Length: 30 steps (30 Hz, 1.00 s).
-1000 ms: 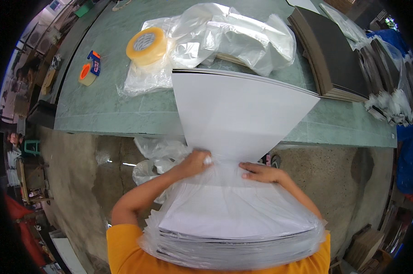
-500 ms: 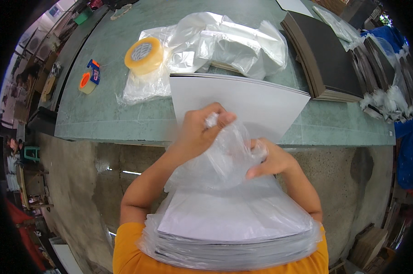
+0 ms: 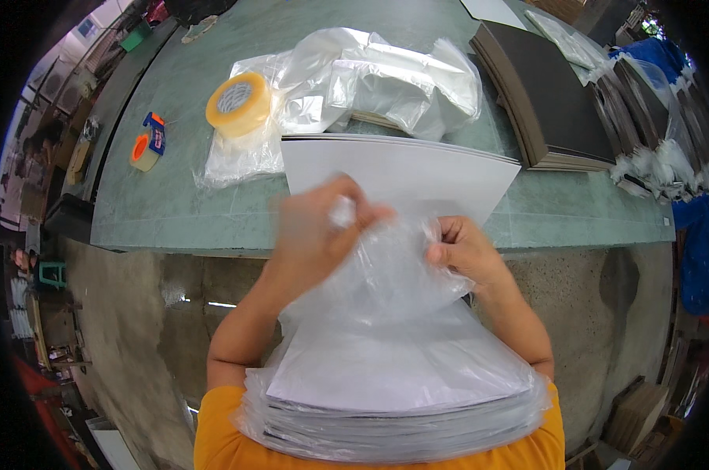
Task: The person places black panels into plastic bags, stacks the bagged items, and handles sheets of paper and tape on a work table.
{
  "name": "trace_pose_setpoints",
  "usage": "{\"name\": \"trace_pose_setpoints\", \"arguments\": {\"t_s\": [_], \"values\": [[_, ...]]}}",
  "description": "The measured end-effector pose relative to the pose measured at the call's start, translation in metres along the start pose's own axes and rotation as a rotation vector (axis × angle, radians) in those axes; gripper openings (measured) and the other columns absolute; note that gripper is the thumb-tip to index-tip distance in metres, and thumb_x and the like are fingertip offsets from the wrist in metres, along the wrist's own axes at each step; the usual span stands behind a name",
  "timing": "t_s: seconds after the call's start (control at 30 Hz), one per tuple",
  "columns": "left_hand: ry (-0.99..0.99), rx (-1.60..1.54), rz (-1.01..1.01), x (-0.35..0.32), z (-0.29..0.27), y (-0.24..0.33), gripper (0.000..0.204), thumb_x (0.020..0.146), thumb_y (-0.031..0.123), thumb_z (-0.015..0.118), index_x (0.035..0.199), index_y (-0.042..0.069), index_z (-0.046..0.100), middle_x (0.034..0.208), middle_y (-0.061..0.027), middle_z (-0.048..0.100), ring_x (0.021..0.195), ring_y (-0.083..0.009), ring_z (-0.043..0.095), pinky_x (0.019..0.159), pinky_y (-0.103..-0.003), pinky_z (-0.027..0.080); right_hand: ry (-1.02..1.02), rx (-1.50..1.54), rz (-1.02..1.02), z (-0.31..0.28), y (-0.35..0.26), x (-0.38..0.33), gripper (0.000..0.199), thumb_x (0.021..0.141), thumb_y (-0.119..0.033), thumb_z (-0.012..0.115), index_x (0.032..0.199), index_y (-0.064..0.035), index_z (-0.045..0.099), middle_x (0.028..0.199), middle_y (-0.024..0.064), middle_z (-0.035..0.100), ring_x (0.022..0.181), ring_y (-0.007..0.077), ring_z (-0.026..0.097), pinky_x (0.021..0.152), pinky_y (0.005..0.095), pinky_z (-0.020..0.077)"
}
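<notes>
"What's leftmost?"
"The tape dispenser [image 3: 150,143], ahead and well left of the fingers of the left hand [image 3: 320,229]; nearer them, the tape roll [image 3: 239,103]."
"Those fingers?"
"Curled (blurred, so I cannot tell what they pinch)."
"The clear film [image 3: 393,270]?"
"Crumpled between both hands, plainly touching the right. White sheets [image 3: 393,168] lie ahead of the fingers, long edge running side to side; the wrapped stack [image 3: 401,384], bodyward of them."
"The right hand [image 3: 470,254]?"
"Thumb and bent forefinger pinching film; dark boards [image 3: 550,102] lie ahead and right of them."
</notes>
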<state>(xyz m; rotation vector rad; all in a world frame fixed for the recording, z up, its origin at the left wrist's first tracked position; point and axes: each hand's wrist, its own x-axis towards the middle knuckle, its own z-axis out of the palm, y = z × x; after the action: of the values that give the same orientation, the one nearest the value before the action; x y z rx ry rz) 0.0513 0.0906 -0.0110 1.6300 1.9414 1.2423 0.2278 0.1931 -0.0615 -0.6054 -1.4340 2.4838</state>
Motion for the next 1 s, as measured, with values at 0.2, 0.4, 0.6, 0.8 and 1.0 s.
{"name": "trace_pose_setpoints", "arguments": {"t_s": [0.2, 0.4, 0.6, 0.8, 1.0], "values": [[-0.320, -0.185, -0.053, -0.014, -0.011, -0.031, 0.014, 0.074, 0.017, 0.064, 0.074, 0.003, 0.058, 0.068, -0.0035, 0.057, 0.060, -0.0079, 0.049, 0.057, -0.022, 0.041, -0.081, 0.389, -0.026, 0.002, 0.009, -0.007, 0.025, 0.076, -0.025, 0.064, 0.073, -0.0022, 0.053, 0.066, 0.0035, 0.055, 0.054, 0.0098, 0.051, 0.049, 0.0227, 0.0415], [-0.064, -0.115, -0.237, -0.011, -0.075, -0.034, 0.007, 0.071, 0.008, 0.064, 0.074, 0.004, 0.058, 0.069, -0.0016, 0.059, 0.065, -0.0096, 0.054, 0.055, -0.025, 0.043, 0.042, 0.001, -0.109, -0.008, 0.007, -0.019, 0.030, 0.079, -0.028, 0.060, 0.065, -0.0021, 0.053, 0.061, 0.0064, 0.054, 0.057, 0.0130, 0.050, 0.043, 0.0234, 0.0369], [-0.409, -0.215, 0.049, -0.013, -0.008, 0.003, 0.011, 0.069, 0.006, 0.066, 0.070, 0.002, 0.055, 0.069, -0.0030, 0.056, 0.066, -0.0102, 0.052, 0.060, -0.025, 0.041, -0.082, -0.134, -0.028, 0.013, 0.000, 0.008, 0.023, 0.079, -0.022, 0.061, 0.078, 0.0002, 0.058, 0.068, 0.0035, 0.056, 0.066, 0.0102, 0.052, 0.059, 0.0210, 0.0414], [-0.102, -0.056, -0.271, -0.013, -0.052, -0.046, 0.013, 0.073, 0.013, 0.063, 0.073, 0.003, 0.055, 0.069, -0.0039, 0.054, 0.068, -0.0134, 0.051, 0.064, -0.026, 0.041, 0.027, 0.270, -0.012, 0.015, 0.000, -0.016, 0.016, 0.076, -0.017, 0.063, 0.075, -0.0019, 0.056, 0.070, 0.0007, 0.053, 0.065, 0.0074, 0.049, 0.056, 0.0204, 0.0385], [0.093, 0.042, 0.230, -0.014, -0.019, 0.012, 0.010, 0.075, 0.012, 0.061, 0.080, 0.005, 0.056, 0.065, -0.0087, 0.056, 0.062, -0.0221, 0.056, 0.061, -0.029, 0.045, 0.120, -0.356, -0.409, 0.016, -0.007, -0.025, 0.022, 0.070, -0.015, 0.069, 0.081, -0.0020, 0.056, 0.088, 0.0050, 0.052, 0.078, 0.0092, 0.048, 0.069, 0.0211, 0.0363]]}}
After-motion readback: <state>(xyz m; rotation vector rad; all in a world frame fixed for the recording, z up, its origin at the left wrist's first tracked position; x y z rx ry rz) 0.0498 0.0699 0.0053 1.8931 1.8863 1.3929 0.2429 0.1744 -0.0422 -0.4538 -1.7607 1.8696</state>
